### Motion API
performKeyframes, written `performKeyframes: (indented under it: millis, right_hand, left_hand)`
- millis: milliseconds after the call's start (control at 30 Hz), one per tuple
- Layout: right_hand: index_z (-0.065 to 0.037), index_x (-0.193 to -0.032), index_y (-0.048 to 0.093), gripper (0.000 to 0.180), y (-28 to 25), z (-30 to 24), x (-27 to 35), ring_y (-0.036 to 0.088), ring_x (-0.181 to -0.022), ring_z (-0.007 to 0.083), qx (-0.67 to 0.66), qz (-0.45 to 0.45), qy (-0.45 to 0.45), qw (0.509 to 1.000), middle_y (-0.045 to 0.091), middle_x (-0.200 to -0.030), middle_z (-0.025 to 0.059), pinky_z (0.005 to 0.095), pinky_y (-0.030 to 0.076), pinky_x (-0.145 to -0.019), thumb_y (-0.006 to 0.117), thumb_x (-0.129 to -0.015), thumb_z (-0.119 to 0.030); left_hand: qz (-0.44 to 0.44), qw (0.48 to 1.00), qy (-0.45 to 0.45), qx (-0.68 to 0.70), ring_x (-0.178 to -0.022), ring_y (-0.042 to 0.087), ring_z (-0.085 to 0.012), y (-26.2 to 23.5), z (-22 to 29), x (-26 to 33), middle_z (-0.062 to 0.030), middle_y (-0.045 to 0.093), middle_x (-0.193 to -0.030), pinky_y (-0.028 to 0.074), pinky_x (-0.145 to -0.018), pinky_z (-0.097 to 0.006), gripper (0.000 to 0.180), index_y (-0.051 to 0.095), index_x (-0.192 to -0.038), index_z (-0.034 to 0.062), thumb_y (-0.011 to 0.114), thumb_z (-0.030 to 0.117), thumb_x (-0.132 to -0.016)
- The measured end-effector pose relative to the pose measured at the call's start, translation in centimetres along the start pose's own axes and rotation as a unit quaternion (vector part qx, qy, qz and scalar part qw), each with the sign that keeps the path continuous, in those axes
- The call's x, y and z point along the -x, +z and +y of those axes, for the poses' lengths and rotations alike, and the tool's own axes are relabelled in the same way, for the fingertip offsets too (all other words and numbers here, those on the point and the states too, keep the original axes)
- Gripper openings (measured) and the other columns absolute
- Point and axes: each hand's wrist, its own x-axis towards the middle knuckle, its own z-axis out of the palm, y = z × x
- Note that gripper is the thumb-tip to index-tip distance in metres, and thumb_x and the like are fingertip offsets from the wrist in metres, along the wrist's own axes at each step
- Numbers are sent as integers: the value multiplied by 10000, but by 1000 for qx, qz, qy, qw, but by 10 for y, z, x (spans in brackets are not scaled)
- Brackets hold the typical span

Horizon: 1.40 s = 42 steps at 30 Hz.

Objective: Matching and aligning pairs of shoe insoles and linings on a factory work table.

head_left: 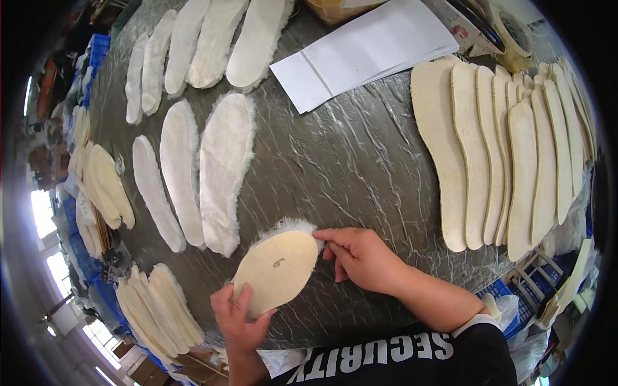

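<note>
A pale beige insole (273, 273) with a small dark handwritten mark is held tilted above the table at the front. White fleece (293, 226) sticks out beyond its far edge. My left hand (238, 318) grips the near left end, thumb on the beige face and the other fingers partly behind it. At the far right edge, my right hand (357, 257) has its index fingertip on the fleecy rim, with the rest of its fingers curled in. The underside of the insole is hidden.
White fleece insoles (226, 167) lie in two rows at the left. Beige insoles (473, 154) stand overlapped in a long row at the right. A banded stack of white paper (367, 51) lies at the back, near a tape roll (514, 35). More insole stacks (158, 309) line the left edge.
</note>
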Motion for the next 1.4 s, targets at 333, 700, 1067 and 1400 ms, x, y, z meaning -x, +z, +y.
performKeyframes:
  millis: [333, 700, 1067, 1400]
  right_hand:
    - [44, -1211, 577, 352, 10, 5, -2, 633, -591, 132, 71, 40, -57, 995, 637, -867, 127, 264, 519, -552, 588, -859, 41]
    - [38, -1113, 617, 311, 21, 18, -4, 666, -685, 288, 221, 129, -199, 946, 653, -928, 190, 337, 542, -601, 655, -808, -4]
    - [-17, -814, 537, 95, 16, 19, 17, 623, -647, 356, 379, 126, -178, 899, 560, -795, 157, 420, 530, -576, 576, -734, 14]
    - [-37, -838, 606, 92, -38, 19, 75, 609, -708, 373, 443, 177, -106, 872, 575, -799, 139, 423, 496, -612, 649, -776, 15]
  left_hand:
    - [15, 968, -108, 225, -1048, 523, -312, -11, -15, 18, -191, 502, -1185, 446, -876, -405, 679, 608, -1180, 23, 840, 309, -609]
    - [-22, 997, 70, -37, -1075, 502, -327, -35, -40, -33, -175, 495, -1213, 408, -923, -443, 643, 612, -1202, 28, 806, 384, -703]
    - [46, 900, -236, 364, -1128, 510, -265, -35, -67, 4, -150, 504, -1199, 417, -952, -355, 718, 546, -1232, -82, 731, 454, -792]
    - [-51, 863, 23, 502, -1125, 543, -274, -40, -20, -85, -200, 565, -1180, 423, -949, -366, 568, 583, -1203, -41, 717, 320, -786]
